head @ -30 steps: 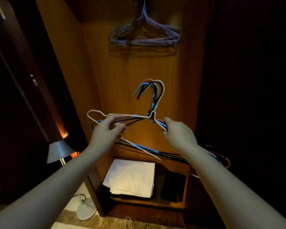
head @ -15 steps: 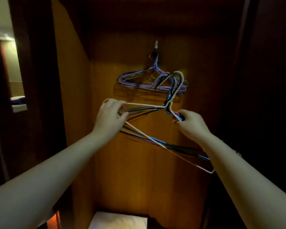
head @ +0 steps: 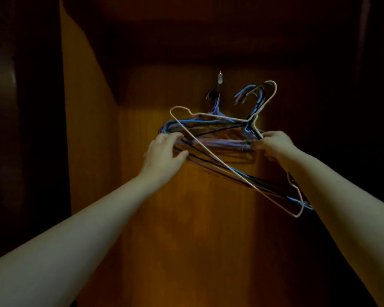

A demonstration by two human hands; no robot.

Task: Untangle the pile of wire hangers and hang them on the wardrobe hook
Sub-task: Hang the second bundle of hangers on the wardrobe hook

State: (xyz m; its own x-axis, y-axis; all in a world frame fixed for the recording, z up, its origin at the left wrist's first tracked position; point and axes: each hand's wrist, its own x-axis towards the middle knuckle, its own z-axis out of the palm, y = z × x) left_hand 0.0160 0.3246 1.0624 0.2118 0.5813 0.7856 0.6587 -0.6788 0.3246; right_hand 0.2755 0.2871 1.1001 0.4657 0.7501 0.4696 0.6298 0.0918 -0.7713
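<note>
While left hand (head: 162, 151) and right hand (head: 275, 145) grip the hanger bundle (head: 249, 125) inside the wardrobe (head: 208, 240), hung hangers (head: 216, 108) on the wardrobe hook (head: 219, 79) blur behind it, purple maybe.

Warm-lit wooden back panel (head: 186, 240), lighter side wall (head: 82, 140) left of it

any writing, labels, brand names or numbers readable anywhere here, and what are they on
No text can be read anywhere in this view.
Bundle of wire hangers: plain coated wire, no tag or print seen.
Wardrobe hook: no marking visible, though it is small and dimly lit.
Wooden back panel: bare grain, no label or sign.
</note>
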